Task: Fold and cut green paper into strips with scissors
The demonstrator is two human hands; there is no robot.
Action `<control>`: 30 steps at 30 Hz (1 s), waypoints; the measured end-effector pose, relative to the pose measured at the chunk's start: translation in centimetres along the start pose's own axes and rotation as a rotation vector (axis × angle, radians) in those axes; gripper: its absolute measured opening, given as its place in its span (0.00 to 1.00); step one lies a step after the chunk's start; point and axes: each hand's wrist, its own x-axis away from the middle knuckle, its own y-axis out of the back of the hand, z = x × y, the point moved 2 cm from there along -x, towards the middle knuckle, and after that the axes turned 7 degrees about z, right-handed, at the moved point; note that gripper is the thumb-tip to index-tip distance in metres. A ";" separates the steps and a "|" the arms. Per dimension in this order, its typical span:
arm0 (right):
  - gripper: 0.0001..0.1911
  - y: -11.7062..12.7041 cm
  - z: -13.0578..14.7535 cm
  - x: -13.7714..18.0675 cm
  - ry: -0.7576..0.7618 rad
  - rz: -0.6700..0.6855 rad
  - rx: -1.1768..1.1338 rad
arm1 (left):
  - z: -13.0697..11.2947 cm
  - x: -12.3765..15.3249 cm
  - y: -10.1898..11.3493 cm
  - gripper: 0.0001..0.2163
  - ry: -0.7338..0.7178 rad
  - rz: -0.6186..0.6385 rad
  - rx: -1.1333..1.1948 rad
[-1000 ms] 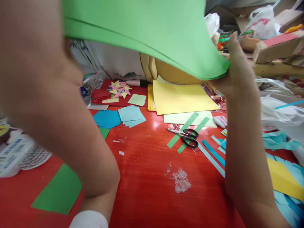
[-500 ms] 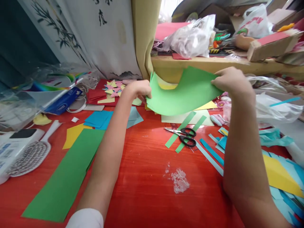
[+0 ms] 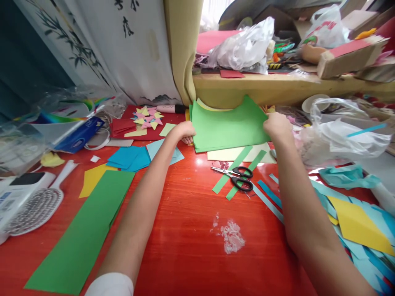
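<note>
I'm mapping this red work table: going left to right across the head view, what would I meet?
White oval-headed hairbrush, flat squarish bright blue paper pieces, the person's left hand, large light green paper sheets, the person's right hand, flat angular yellow paper piece.

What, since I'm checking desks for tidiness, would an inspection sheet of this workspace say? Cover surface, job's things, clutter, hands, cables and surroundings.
Surface: red table, glossy, with papers and scraps on it.
Job's things: green sheets, bowed, between the hands; scissors lying across two green strips.
Clutter: white scraps in front of the scissors; hairbrush at left; plastic bag at right.
Hands: left hand grips the green sheets' left edge; right hand grips their right edge.
Cables: white loop beside a blue packet; cannot tell whether it is a cable.
Surroundings: yellow curtain, bamboo hanging and cluttered ledge behind.
</note>
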 end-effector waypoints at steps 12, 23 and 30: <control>0.25 -0.4 -0.6 -0.3 0.062 0.014 -0.073 | 1.1 -0.5 0.5 0.07 -0.105 -0.168 0.004; 0.55 -0.6 4.7 2.7 0.630 0.588 0.193 | -0.3 1.1 1.1 0.07 0.001 -0.068 -0.060; 0.57 -1.7 6.5 4.7 0.633 0.706 0.284 | -0.8 1.4 0.7 0.08 -0.041 0.004 -0.012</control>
